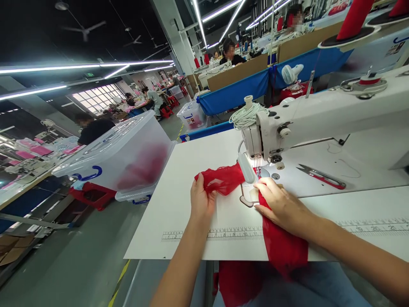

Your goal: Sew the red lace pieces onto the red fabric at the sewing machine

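A piece of sheer red fabric [223, 178] runs across the white sewing table [182, 187] and under the needle area of a white sewing machine [306, 115]. My left hand [203, 198] is closed on the fabric's left end, fingers pinching its edge. Close to the presser foot, my right hand [281, 204] grips the fabric, with fingertips near the needle. Below that hand the red cloth hangs over the table's front edge toward my lap. A white lamp-like piece [246, 168] partly hides the stitching spot.
Red-handled thread snips [322, 177] lie on the machine bed. A ruler strip [223, 234] is printed along the table front. Clear plastic bins [124, 149] stand to the left, with a red stool [92, 196] behind. Several people work at machines farther back.
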`<state>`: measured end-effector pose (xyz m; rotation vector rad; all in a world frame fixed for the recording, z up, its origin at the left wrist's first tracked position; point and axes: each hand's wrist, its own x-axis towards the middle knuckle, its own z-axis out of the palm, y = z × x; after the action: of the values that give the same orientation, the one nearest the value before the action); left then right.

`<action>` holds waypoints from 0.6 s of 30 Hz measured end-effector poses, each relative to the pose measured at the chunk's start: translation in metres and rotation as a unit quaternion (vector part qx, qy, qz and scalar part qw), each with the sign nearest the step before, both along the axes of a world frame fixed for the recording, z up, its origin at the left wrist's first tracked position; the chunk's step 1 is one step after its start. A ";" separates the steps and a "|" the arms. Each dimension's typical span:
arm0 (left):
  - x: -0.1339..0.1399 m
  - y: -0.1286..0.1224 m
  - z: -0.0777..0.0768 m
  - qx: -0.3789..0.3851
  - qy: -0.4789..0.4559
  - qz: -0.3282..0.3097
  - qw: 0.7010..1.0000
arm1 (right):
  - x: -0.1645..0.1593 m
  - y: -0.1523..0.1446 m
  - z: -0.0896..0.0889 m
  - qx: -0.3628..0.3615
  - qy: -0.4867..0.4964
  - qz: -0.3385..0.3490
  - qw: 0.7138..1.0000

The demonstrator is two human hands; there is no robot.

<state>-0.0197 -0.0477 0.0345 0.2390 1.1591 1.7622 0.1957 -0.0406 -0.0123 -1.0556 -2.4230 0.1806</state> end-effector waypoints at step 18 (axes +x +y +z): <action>0.046 -0.076 0.020 0.055 0.158 -0.294 0.941 | -0.017 -0.068 0.011 -0.227 0.473 -0.069 0.849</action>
<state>0.0267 -0.1237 0.0548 0.8706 1.0631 1.2780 0.1785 -0.1086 -0.0012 -0.9813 -1.4142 1.0041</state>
